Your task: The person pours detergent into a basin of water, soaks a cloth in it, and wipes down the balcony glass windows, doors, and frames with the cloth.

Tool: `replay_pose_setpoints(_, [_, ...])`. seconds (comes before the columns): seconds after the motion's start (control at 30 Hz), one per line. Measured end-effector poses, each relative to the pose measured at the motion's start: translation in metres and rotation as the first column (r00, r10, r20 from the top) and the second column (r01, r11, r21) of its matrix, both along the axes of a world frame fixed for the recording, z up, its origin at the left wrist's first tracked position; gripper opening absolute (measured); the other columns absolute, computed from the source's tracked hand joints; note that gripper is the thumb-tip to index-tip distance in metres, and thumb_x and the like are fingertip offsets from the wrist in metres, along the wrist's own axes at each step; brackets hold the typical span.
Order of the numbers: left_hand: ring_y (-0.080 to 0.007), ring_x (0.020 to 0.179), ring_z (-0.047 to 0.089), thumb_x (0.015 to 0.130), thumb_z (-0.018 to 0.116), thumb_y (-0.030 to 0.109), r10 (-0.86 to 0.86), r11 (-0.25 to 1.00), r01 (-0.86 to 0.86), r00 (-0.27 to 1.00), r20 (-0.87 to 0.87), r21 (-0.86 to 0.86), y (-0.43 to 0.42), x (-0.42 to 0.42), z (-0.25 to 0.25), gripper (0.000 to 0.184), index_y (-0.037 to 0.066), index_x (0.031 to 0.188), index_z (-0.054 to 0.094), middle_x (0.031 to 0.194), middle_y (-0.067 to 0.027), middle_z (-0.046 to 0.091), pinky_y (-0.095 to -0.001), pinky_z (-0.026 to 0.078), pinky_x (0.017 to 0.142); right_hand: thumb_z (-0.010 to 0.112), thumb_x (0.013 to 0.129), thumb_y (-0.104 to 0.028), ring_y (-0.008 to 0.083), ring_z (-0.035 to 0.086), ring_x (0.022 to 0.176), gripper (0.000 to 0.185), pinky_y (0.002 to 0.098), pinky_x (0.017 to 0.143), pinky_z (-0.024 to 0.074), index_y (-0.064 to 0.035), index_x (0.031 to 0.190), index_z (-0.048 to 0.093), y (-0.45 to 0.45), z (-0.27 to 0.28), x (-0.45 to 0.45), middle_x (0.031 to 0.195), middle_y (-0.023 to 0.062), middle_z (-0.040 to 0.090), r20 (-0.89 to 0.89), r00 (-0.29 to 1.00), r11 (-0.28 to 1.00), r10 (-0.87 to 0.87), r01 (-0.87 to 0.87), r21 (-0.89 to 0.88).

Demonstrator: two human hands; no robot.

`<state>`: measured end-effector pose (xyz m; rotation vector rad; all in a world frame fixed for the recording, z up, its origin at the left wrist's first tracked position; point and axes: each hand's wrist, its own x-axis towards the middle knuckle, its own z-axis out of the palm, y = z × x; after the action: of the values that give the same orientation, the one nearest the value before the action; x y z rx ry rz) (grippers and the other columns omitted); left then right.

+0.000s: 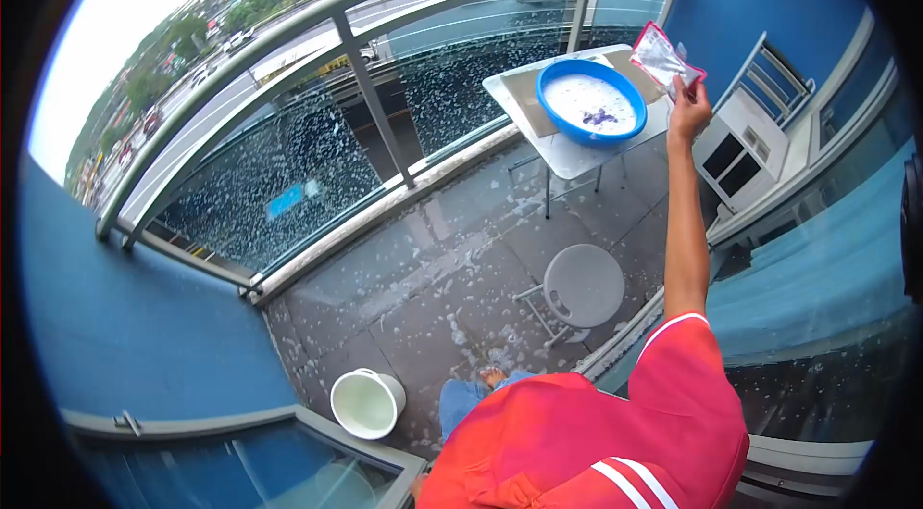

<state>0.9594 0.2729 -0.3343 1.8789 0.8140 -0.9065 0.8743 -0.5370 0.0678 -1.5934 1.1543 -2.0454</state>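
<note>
Aloft, pink-edged packet (658, 59), end pinched; right fingers (683, 95) below

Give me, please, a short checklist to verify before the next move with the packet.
1. Packet secured: ok, the right hand grips it by its lower end.
2. Packet open or sealed: cannot tell, the detail is too small.
3. Blue basin supported: ok, it rests on the folding table.
4. Packet over the basin: not ok, it appears beside the rim, not above the middle.
5. Dry footing: not ok, the floor looks wet, with whitish spots.
6. Grey stool apart from the table: ok, there is floor between them.
</note>
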Motion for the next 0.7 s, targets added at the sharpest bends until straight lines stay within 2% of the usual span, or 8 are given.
replay_pose_setpoints(0.2, [-0.0194,0.054,0.059,0.077,0.052,0.020,-0.352,0.931,0.338,0.932,-0.091,-0.138,-0.026,0.085,-0.017,0.014,0.009,0.085,0.057,0.072,-0.0064,0.061,-0.0306,0.040,0.038,0.072,0.069,-0.020,0.0263,0.063,0.074,0.032,0.0351,0.067,0.0471,-0.0031,0.094,0.063,-0.100,-0.031,0.047,0.081,0.0137,0.065,-0.254,0.942,0.969,-0.218,0.239,0.055])
replay_pose_setpoints(0.27, [-0.0203,0.055,0.060,0.077,0.052,0.020,-0.448,0.877,0.432,0.894,-0.031,-0.213,-0.026,0.133,-0.023,0.014,0.009,0.085,0.056,0.073,-0.0072,0.061,-0.0319,0.041,0.039,0.072,0.068,-0.017,0.0275,0.063,0.079,0.035,0.0347,0.070,0.0474,-0.0034,0.099,0.063,-0.107,-0.035,0.060,0.086,0.0145,0.065,-0.221,0.949,0.957,-0.227,0.259,0.130])
replay_pose_setpoints(0.33, [-0.0212,0.056,0.061,0.077,0.052,0.020,-0.512,0.807,0.511,0.855,0.080,-0.298,-0.023,0.196,-0.029,0.014,0.009,0.086,0.056,0.074,-0.0080,0.062,-0.0331,0.043,0.040,0.072,0.066,-0.015,0.0282,0.063,0.083,0.039,0.0339,0.073,0.0473,-0.0040,0.102,0.062,-0.113,-0.043,0.072,0.090,0.0155,0.065,-0.409,0.884,0.955,-0.227,0.284,0.084])
replay_pose_setpoints(0.4, [-0.0221,0.057,0.062,0.077,0.052,0.020,-0.508,0.749,0.538,0.841,0.186,-0.386,-0.028,0.264,-0.028,0.014,0.009,0.086,0.056,0.075,-0.0088,0.063,-0.0344,0.044,0.041,0.071,0.066,-0.013,0.0280,0.063,0.085,0.038,0.0336,0.075,0.0472,-0.0039,0.103,0.062,-0.128,-0.044,0.080,0.092,0.0158,0.064,-0.325,0.905,0.940,-0.275,0.324,0.108])
replay_pose_setpoints(0.57, [-0.0129,0.050,0.053,0.078,0.054,0.010,-0.541,0.815,0.578,0.731,0.416,0.044,-0.173,0.479,0.015,0.008,0.002,0.076,0.056,0.062,-0.0050,0.057,-0.0257,0.044,0.041,0.071,0.068,-0.013,0.0265,0.063,0.083,0.038,0.0330,0.074,0.0469,-0.0031,0.103,0.062,-0.150,-0.056,0.088,0.091,0.0151,0.064,-0.332,0.898,0.931,-0.287,0.344,0.126])
replay_pose_setpoints(0.6, [-0.0118,0.053,0.054,0.078,0.055,0.010,-0.470,0.815,0.577,0.711,0.523,-0.052,-0.216,0.512,0.019,0.008,0.003,0.081,0.057,0.064,-0.0041,0.057,-0.0253,0.045,0.043,0.071,0.068,-0.014,0.0258,0.063,0.082,0.037,0.0326,0.073,0.0469,-0.0033,0.102,0.062,-0.151,-0.057,0.089,0.091,0.0147,0.064,-0.281,0.905,0.927,-0.318,0.359,0.106])
replay_pose_setpoints(0.63, [-0.0133,0.062,0.058,0.078,0.058,0.010,-0.590,0.750,0.650,0.574,0.568,0.123,-0.256,0.542,0.023,0.014,0.003,0.090,0.060,0.073,-0.0060,0.061,-0.0252,0.048,0.051,0.071,0.068,-0.015,0.0238,0.063,0.078,0.035,0.0321,0.070,0.0471,-0.0035,0.100,0.063,-0.155,-0.061,0.086,0.088,0.0130,0.065,-0.364,0.878,0.923,-0.312,0.371,0.104])
replay_pose_setpoints(0.7, [-0.0123,0.066,0.059,0.078,0.058,0.012,-0.563,0.697,0.715,0.502,0.657,0.051,-0.348,0.572,0.039,0.021,0.000,0.095,0.059,0.081,-0.0082,0.062,-0.0228,0.047,0.054,0.072,0.068,-0.015,0.0230,0.063,0.075,0.033,0.0321,0.068,0.0473,-0.0037,0.098,0.064,-0.156,-0.062,0.087,0.085,0.0122,0.066,-0.287,0.882,0.889,-0.373,0.428,0.162])
